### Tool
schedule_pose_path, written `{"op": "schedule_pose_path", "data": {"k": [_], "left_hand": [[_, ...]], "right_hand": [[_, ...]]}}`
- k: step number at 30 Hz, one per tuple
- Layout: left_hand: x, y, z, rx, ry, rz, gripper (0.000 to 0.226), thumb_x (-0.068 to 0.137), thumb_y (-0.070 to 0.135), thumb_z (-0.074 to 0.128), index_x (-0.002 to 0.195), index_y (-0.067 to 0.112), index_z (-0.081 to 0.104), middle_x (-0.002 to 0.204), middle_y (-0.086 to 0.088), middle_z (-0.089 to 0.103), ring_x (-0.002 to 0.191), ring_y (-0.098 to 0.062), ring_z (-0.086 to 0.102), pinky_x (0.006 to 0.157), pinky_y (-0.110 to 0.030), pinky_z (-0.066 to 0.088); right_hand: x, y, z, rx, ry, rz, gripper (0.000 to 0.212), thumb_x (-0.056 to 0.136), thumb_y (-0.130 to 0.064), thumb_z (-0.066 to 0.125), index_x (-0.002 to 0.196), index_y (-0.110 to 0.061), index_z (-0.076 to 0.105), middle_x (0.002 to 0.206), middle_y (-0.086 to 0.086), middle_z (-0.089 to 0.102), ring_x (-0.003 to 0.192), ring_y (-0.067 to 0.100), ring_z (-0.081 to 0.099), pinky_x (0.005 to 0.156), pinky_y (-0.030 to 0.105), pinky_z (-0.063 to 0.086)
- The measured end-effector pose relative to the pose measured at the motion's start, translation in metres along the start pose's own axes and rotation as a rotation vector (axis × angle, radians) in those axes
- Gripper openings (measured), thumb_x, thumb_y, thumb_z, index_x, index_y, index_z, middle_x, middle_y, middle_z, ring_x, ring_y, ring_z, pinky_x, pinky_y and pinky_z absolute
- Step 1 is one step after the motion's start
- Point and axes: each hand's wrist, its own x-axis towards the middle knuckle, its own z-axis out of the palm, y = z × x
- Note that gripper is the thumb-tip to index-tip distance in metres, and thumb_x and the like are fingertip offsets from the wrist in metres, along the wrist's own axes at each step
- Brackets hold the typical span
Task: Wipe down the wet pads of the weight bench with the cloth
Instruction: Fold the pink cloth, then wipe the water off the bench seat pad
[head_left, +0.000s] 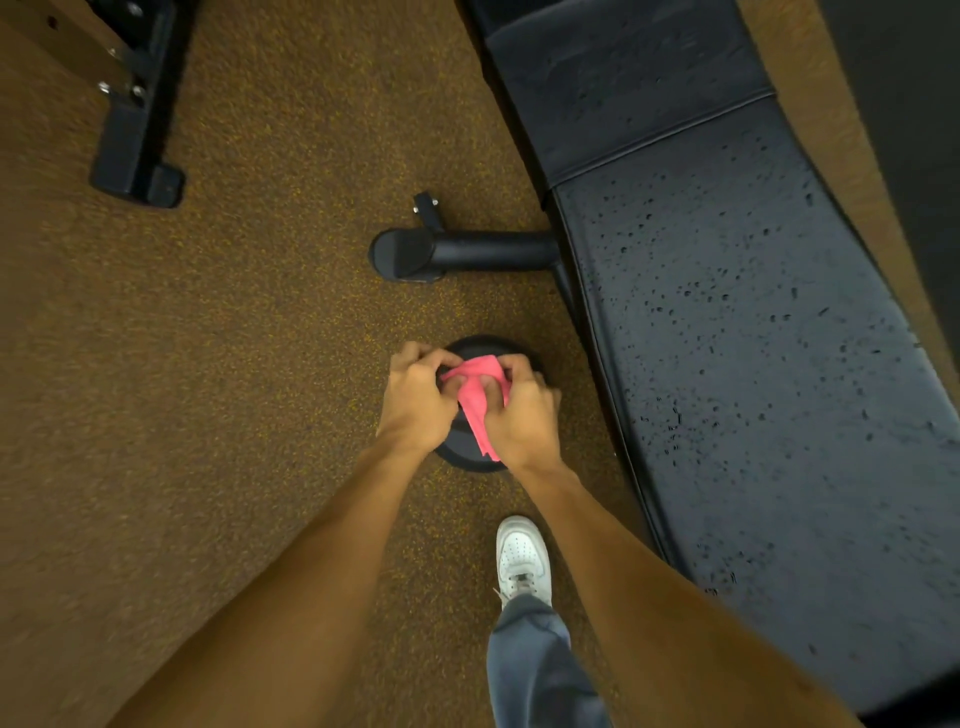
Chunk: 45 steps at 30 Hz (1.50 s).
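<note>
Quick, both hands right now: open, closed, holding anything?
Left hand: closed, fingers pinching the pink cloth.
Right hand: closed, fingers gripping the same cloth.

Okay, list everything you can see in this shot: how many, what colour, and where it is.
cloth: one, pink, bunched between both hands
near pad: one, black, right side, covered in droplets
far pad: one, black, top right, beyond the seam
foot tube: one, black, sticking out leftward from under the bench
round disc: one, black, directly below the hands; what it is cannot be told
equipment frame: one, black with bolts, top left
floor: brown, speckled, left and centre
shoe: one, white, bottom centre
trouser leg: one, grey-blue, above the shoe
left hand: grips the cloth
right hand: grips the cloth
</note>
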Motion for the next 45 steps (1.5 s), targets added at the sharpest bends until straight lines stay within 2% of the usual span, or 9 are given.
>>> {"op": "schedule_pose_path", "data": {"k": [8, 13, 20, 25, 29, 32, 35, 37, 45], "left_hand": [[-0.042, 0.026, -0.043, -0.061, -0.082, 0.033, 0.014, 0.101, 0.019, 0.072, 0.116, 0.022, 0.072, 0.104, 0.008, 0.073, 0.099, -0.013, 0.068, 0.095, -0.032, 0.055], [-0.078, 0.057, -0.065, -0.094, -0.071, 0.076, 0.014, 0.102, 0.018, 0.071, 0.115, 0.022, 0.074, 0.099, 0.021, 0.069, 0.094, 0.003, 0.065, 0.089, -0.023, 0.056], [-0.138, 0.099, -0.067, -0.25, -0.138, 0.127, 0.011, 0.1, 0.019, 0.074, 0.109, 0.024, 0.08, 0.099, 0.009, 0.077, 0.093, -0.011, 0.076, 0.076, -0.039, 0.068], [-0.188, 0.119, -0.048, -0.196, -0.205, 0.241, 0.015, 0.105, 0.02, 0.068, 0.115, 0.023, 0.079, 0.099, 0.01, 0.077, 0.086, -0.004, 0.076, 0.07, -0.024, 0.064], [-0.23, 0.135, -0.018, -0.049, -0.263, 0.406, 0.021, 0.108, 0.023, 0.062, 0.118, 0.023, 0.08, 0.104, 0.015, 0.076, 0.093, 0.003, 0.069, 0.085, -0.018, 0.057], [-0.271, 0.144, 0.012, 0.01, -0.351, 0.481, 0.021, 0.108, 0.022, 0.061, 0.118, 0.024, 0.08, 0.105, 0.015, 0.076, 0.093, 0.005, 0.067, 0.08, -0.006, 0.05], [-0.303, 0.148, 0.044, 0.03, -0.455, 0.499, 0.018, 0.106, 0.025, 0.065, 0.116, 0.028, 0.08, 0.104, 0.017, 0.076, 0.09, -0.004, 0.072, 0.084, -0.028, 0.063], [-0.323, 0.151, 0.066, 0.058, -0.514, 0.527, 0.018, 0.105, 0.025, 0.066, 0.118, 0.028, 0.079, 0.107, 0.017, 0.075, 0.095, -0.002, 0.071, 0.088, -0.033, 0.063], [-0.375, 0.167, 0.165, 0.129, -0.588, 0.613, 0.018, 0.104, 0.018, 0.068, 0.117, 0.023, 0.079, 0.11, 0.011, 0.074, 0.094, 0.008, 0.063, 0.076, 0.0, 0.043]], "right_hand": [[-0.053, -0.024, -0.031, 0.213, 0.049, -0.096, 0.025, 0.109, -0.016, 0.06, 0.132, -0.006, 0.058, 0.121, 0.009, 0.069, 0.109, 0.025, 0.067, 0.092, 0.047, 0.057], [-0.095, -0.037, -0.058, 0.3, 0.132, -0.134, 0.026, 0.112, -0.023, 0.057, 0.134, -0.009, 0.056, 0.123, 0.004, 0.068, 0.108, 0.018, 0.067, 0.089, 0.04, 0.06], [-0.166, -0.03, -0.093, 0.407, 0.319, -0.098, 0.036, 0.113, -0.03, 0.053, 0.146, -0.017, 0.048, 0.133, 0.001, 0.063, 0.112, 0.014, 0.068, 0.089, 0.042, 0.063], [-0.23, -0.013, -0.107, 0.483, 0.468, -0.066, 0.051, 0.108, -0.05, 0.057, 0.153, -0.031, 0.041, 0.143, -0.003, 0.058, 0.126, 0.012, 0.063, 0.101, 0.043, 0.058], [-0.286, 0.019, -0.111, 0.501, 0.612, -0.043, 0.04, 0.107, -0.042, 0.063, 0.144, -0.032, 0.049, 0.137, -0.008, 0.059, 0.125, 0.013, 0.061, 0.103, 0.047, 0.055], [-0.33, 0.055, -0.112, 0.535, 0.705, 0.059, 0.038, 0.106, -0.036, 0.067, 0.141, -0.03, 0.053, 0.134, -0.009, 0.061, 0.124, 0.011, 0.061, 0.104, 0.044, 0.055], [-0.368, 0.089, -0.114, 0.522, 0.77, 0.138, 0.036, 0.104, -0.031, 0.069, 0.138, -0.028, 0.056, 0.132, -0.009, 0.062, 0.122, 0.009, 0.061, 0.102, 0.042, 0.055], [-0.39, 0.112, -0.116, 0.52, 0.803, 0.188, 0.037, 0.104, -0.029, 0.069, 0.138, -0.027, 0.056, 0.132, -0.01, 0.063, 0.122, 0.009, 0.061, 0.103, 0.042, 0.055], [-0.442, 0.201, -0.131, 0.52, 0.893, 0.324, 0.038, 0.102, -0.027, 0.07, 0.138, -0.028, 0.056, 0.132, -0.009, 0.064, 0.121, 0.009, 0.062, 0.104, 0.042, 0.054]]}}
